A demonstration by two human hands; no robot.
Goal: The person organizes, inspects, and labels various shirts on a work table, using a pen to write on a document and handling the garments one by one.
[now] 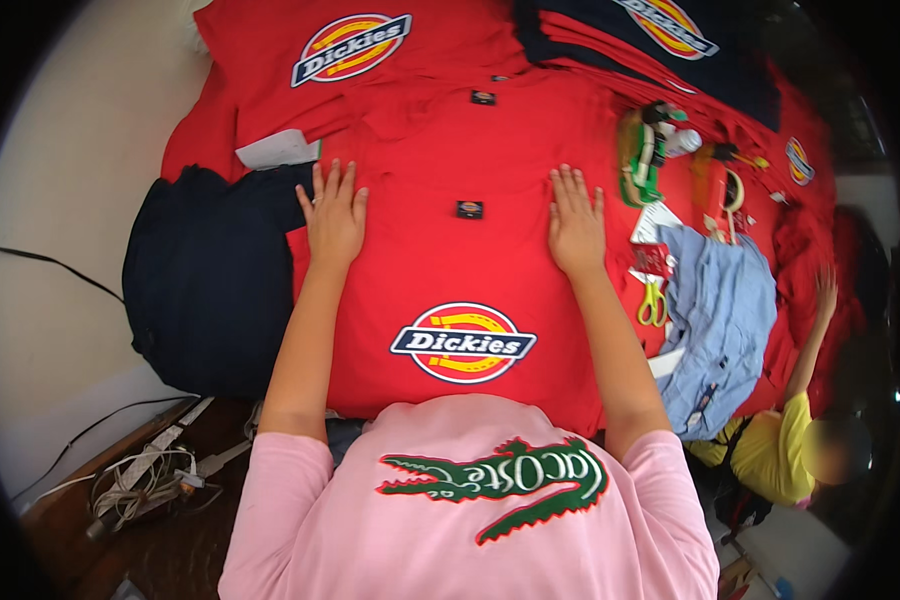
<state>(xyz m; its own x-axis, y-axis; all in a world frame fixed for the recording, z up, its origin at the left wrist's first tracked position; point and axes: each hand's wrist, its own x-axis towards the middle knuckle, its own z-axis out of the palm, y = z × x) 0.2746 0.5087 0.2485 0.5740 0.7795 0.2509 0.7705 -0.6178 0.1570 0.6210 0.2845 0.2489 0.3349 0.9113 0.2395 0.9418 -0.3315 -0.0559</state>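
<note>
A red T-shirt (pixel 450 262) lies spread in front of me, its printed oval emblem nearest my body and its small dark neck label farther off. My left hand (pixel 336 218) rests flat on the shirt's left side, fingers stretched toward the far end. On its right side my right hand (pixel 577 222) presses flat in the same way, fingers slightly apart. Neither hand grips anything. Another red shirt (pixel 440 125) with a dark neck label lies just beyond. Beside my left forearm sits a pile of dark navy fabric (pixel 205 285).
Red shirts (pixel 260 60) and folded navy ones (pixel 705 85) lie at the back. To the right are a green tape dispenser (pixel 638 160), yellow-handled scissors (pixel 652 306) and a light blue garment (pixel 720 320). A person in yellow (pixel 775 455) reaches in at far right. Tangled cables (pixel 155 478) lie lower left.
</note>
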